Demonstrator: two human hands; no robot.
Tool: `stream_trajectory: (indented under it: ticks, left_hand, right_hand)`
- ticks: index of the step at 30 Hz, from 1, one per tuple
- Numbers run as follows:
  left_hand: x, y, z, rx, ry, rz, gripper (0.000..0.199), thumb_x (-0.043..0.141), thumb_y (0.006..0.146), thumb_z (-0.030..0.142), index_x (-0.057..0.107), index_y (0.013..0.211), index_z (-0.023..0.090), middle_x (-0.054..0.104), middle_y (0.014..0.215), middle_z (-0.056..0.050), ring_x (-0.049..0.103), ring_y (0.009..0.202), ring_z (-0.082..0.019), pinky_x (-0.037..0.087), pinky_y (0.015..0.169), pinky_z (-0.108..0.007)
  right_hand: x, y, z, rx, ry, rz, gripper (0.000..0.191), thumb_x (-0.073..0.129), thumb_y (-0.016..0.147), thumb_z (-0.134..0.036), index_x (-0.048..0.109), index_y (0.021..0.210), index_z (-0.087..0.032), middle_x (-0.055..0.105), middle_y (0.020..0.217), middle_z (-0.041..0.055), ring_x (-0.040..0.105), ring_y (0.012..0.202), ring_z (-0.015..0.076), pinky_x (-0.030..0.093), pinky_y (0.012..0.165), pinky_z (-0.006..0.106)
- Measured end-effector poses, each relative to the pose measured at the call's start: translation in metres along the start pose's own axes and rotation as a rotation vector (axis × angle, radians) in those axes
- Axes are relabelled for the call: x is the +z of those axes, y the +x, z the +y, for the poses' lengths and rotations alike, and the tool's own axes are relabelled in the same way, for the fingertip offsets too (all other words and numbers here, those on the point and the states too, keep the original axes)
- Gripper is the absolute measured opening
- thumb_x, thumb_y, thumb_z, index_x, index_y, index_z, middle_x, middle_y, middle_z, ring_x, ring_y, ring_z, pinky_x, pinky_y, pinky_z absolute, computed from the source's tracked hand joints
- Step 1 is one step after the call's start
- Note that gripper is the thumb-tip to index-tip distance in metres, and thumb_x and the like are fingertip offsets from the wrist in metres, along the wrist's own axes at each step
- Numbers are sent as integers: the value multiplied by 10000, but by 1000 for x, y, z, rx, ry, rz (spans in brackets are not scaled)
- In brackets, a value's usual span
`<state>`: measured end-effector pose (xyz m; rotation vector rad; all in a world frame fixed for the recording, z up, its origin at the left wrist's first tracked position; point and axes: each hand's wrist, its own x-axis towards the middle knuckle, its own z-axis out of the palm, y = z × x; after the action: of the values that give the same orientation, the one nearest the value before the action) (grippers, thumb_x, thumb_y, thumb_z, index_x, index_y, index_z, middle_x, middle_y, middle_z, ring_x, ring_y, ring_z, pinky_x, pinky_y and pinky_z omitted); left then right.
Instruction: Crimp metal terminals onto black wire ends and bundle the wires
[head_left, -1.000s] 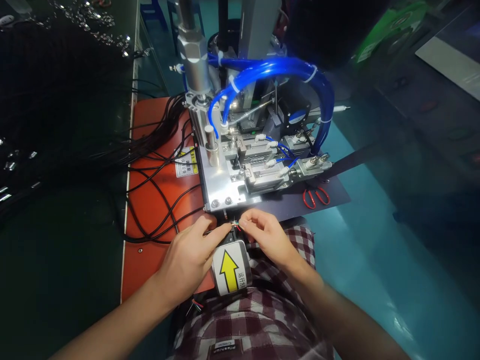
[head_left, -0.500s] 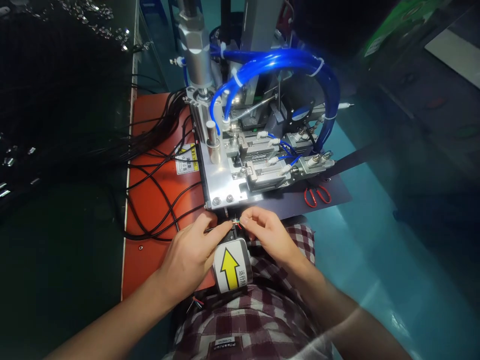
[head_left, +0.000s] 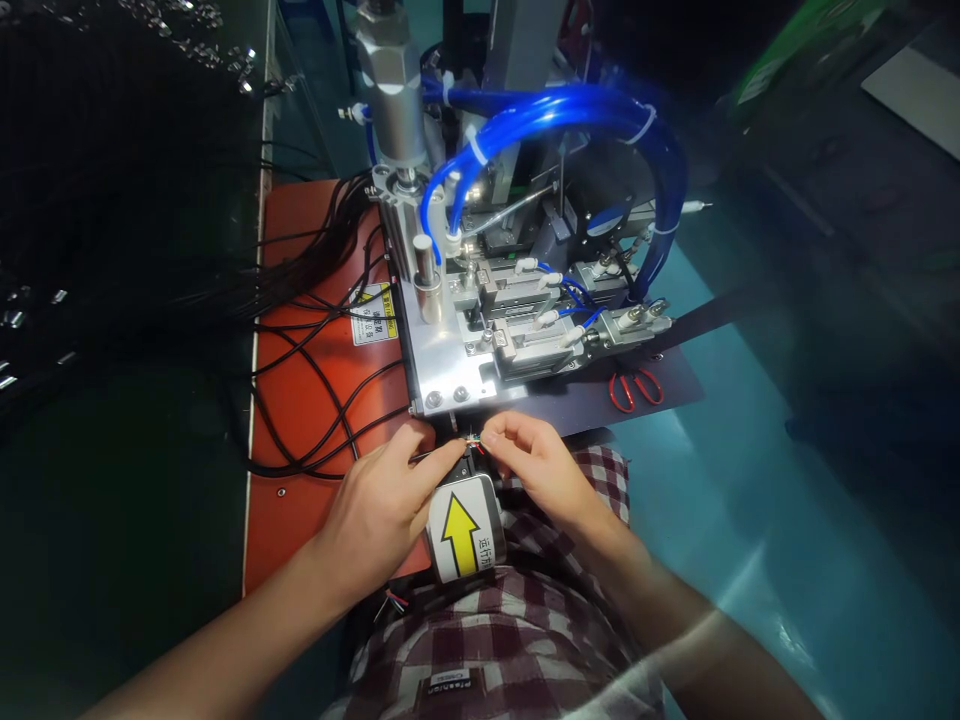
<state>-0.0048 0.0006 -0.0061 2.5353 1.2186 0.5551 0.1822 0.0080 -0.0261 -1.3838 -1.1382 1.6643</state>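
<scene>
Thumbs drawn in, my left hand (head_left: 381, 500) and right hand (head_left: 538, 468) pinch thin coloured wires (head_left: 474, 441), two o'clock from the left, ten o'clock from the right, twelve o'clock from the yellow arrow (head_left: 461, 535).

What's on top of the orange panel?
Black cables and a printed label show on the orange panel. The left hand covers part of it; anything beneath that hand can't be seen.

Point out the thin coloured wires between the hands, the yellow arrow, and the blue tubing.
Thin coloured wires (head_left: 473, 440): head view, on their short exposed stretch.
Yellow arrow (head_left: 463, 547): head view, on its shaft.
Blue tubing (head_left: 559, 104): head view, on top of its arch.
</scene>
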Motion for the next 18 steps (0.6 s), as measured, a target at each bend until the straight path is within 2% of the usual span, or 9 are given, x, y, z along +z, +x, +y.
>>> stream_trajectory:
  ticks: [10, 18]
  left_hand:
    - [0, 0, 0, 12, 27, 14, 313, 404, 888, 143, 615, 1117, 137, 534, 867, -84, 561, 677, -168, 462, 525, -256]
    - [2, -1, 1, 47, 106, 45, 319, 412, 853, 92, 620, 1092, 130, 544, 853, -91, 560, 670, -196, 451, 512, -277]
  right_hand:
    - [0, -1, 3, -39, -58, 6, 211, 537, 825, -355, 495, 721, -177, 398, 599, -50, 338, 529, 88, 280, 488, 234]
    - [2, -4, 3, -134, -307, 93, 187, 483, 871, -311, 493, 729, -191, 452, 653, -34, 406, 582, 101, 341, 558, 242]
